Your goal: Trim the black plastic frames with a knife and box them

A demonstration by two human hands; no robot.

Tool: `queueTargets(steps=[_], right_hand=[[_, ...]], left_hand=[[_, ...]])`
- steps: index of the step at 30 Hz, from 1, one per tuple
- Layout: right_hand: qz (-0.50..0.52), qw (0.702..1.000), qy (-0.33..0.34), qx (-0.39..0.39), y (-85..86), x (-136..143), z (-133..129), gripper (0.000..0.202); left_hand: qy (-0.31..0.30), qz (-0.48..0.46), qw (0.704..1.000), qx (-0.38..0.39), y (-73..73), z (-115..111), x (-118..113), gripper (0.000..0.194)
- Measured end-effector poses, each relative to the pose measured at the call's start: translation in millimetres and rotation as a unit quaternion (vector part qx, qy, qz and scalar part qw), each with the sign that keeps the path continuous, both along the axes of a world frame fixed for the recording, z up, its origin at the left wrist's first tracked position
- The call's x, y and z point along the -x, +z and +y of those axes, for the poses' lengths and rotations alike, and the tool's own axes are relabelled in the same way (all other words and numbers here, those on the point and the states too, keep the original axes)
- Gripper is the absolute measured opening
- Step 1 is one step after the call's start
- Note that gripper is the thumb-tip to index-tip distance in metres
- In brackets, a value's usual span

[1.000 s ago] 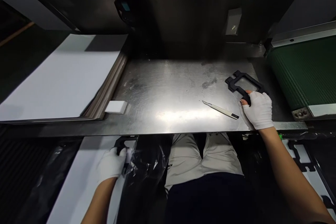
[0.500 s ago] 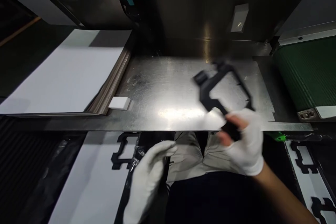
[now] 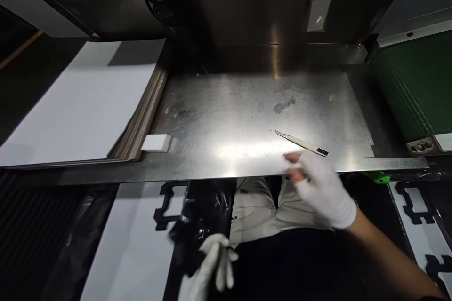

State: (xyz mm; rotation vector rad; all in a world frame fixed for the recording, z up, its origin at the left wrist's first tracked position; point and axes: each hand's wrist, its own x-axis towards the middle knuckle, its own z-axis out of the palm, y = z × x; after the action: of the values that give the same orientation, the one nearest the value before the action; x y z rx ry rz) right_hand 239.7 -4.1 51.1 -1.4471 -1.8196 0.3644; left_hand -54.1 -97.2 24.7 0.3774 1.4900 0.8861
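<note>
The left hand point(image 3: 210, 270), in a white glove, is low in front of the person's body, its fingers bent. A dark piece point(image 3: 186, 247) lies against its far side, too blurred to name — I cannot tell whether the fingers are closed on it. The right hand point(image 3: 325, 193), gloved with bare thumb and fingertip showing, is at the near edge of the metal worktable point(image 3: 215, 108); thumb and finger stand apart, with nothing visible between them.

Just beyond the right hand, a craft knife point(image 3: 302, 144) with a pale handle lies on the worktable, blade pointing left.

Below the table edge, to the left, a black notched frame point(image 3: 163, 220) lies on a white sheet point(image 3: 120, 240). To the right, a second white sheet point(image 3: 423, 235) bears more black frames point(image 3: 416, 217), one partly cut off by the picture's edge.

Farther out, a stack of sheets point(image 3: 84, 99) with a white top stands at the table's left, a small white block point(image 3: 155, 143) just beside its near corner. Across the table — on the right — is a green ribbed belt point(image 3: 413, 89).
</note>
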Motion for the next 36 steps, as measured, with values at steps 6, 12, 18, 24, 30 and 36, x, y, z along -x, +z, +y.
queueTargets(steps=[6,12,18,24,30,36], right_hand=[[-0.202,0.957,-0.148,0.148,-20.6,-41.3,62.6,0.027],[-0.327,0.906,-0.166,0.213,-43.2,-21.5,73.2,0.029],[-0.172,0.925,-0.187,0.281,-22.1,-32.0,63.0,0.017],[0.054,0.910,0.104,0.398,10.2,-24.5,-6.5,0.043],[0.069,0.843,0.242,0.476,-25.9,23.2,-78.3,0.031],[0.060,0.839,0.179,0.511,-70.4,42.4,-96.8,0.035]], left_hand=[[-0.054,-0.087,0.994,0.036,-36.0,4.1,-52.8,0.049],[-0.229,-0.053,0.972,-0.013,-44.4,1.6,-50.6,0.064],[-0.278,-0.040,0.959,0.027,-39.2,-2.0,-40.9,0.038],[-0.217,-0.036,0.976,0.007,-44.3,-4.4,-51.6,0.018],[-0.240,0.026,0.969,-0.052,-49.4,-4.7,-67.6,0.009],[-0.276,0.042,0.958,-0.064,-53.0,-5.1,-70.6,0.010]])
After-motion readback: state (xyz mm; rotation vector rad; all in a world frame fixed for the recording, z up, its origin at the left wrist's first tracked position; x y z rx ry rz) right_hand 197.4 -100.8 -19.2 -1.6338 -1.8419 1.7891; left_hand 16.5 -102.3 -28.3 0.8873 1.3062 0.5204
